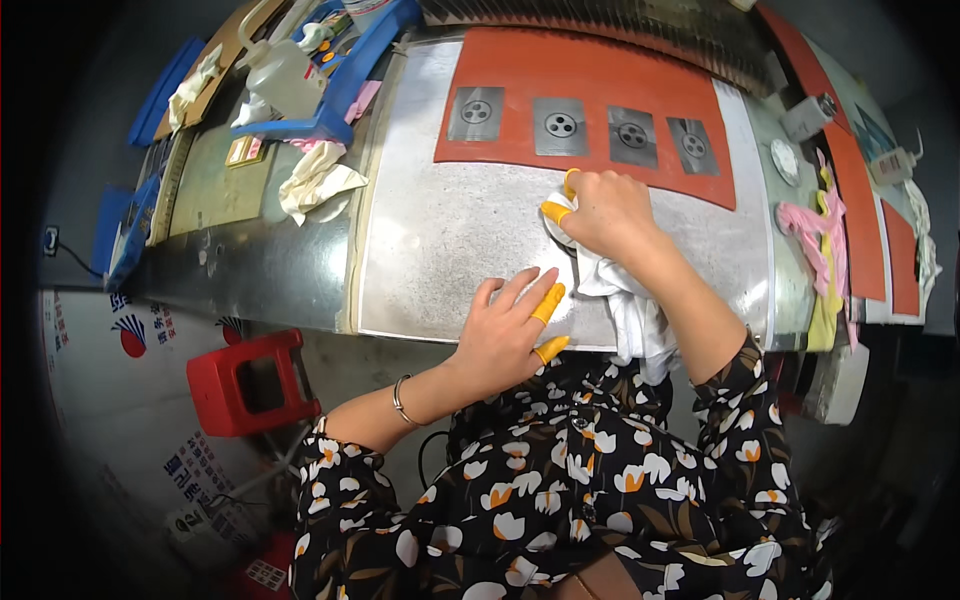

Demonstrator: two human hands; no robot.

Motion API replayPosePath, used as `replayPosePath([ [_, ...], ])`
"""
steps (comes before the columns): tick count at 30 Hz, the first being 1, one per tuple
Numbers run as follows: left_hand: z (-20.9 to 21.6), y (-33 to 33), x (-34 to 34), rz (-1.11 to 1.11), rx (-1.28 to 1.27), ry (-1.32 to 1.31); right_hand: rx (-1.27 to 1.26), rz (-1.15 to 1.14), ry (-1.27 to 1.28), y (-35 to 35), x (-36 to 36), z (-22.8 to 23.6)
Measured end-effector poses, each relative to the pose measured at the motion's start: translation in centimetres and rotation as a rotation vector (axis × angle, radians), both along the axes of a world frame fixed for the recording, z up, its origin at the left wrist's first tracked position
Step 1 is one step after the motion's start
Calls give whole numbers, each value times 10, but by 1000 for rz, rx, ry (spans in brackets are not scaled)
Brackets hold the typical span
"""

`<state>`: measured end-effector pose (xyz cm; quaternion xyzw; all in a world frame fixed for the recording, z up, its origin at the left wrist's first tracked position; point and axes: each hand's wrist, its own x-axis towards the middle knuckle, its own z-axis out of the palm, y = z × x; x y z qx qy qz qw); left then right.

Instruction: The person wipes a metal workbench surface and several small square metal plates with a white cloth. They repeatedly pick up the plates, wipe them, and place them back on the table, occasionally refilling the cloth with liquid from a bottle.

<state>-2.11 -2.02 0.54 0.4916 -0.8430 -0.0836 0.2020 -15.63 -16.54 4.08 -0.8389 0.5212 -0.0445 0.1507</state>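
My right hand (pixel 608 215) is curled on the metal-topped work surface (pixel 440 240), yellow finger cots on its thumb and a fingertip. A white cloth (pixel 625 310) runs from under this hand down over the front edge. Beneath the fingertips a pale round piece (pixel 558 228) shows in part; the hand covers the rest. Near the front edge, my left hand (pixel 505 332) lies with its fingers stretched apart, two of them in yellow cots, holding nothing. Beyond both hands, several grey square plates (pixel 561 126) with round dark-holed centres lie in a row on a red mat (pixel 600 70).
At the left are a blue tray (pixel 335 110), a clear spouted bottle (pixel 285 80) and a crumpled cream cloth (pixel 318 183). Pink and yellow cloths (pixel 822 235) hang at the right, near a white bottle (pixel 808 118). A red stool (pixel 250 385) stands below left.
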Motion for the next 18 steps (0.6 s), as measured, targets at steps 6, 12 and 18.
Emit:
replayPosePath([
  [6, -6, 2, 4, 18, -13, 105, 49, -68, 61, 29, -3, -9],
  [12, -12, 1, 11, 226, 5, 506, 88, -18, 10, 78, -27, -12],
  [18, 25, -55, -3, 170, 160, 189, 178, 137, -92, 115, -78, 3],
])
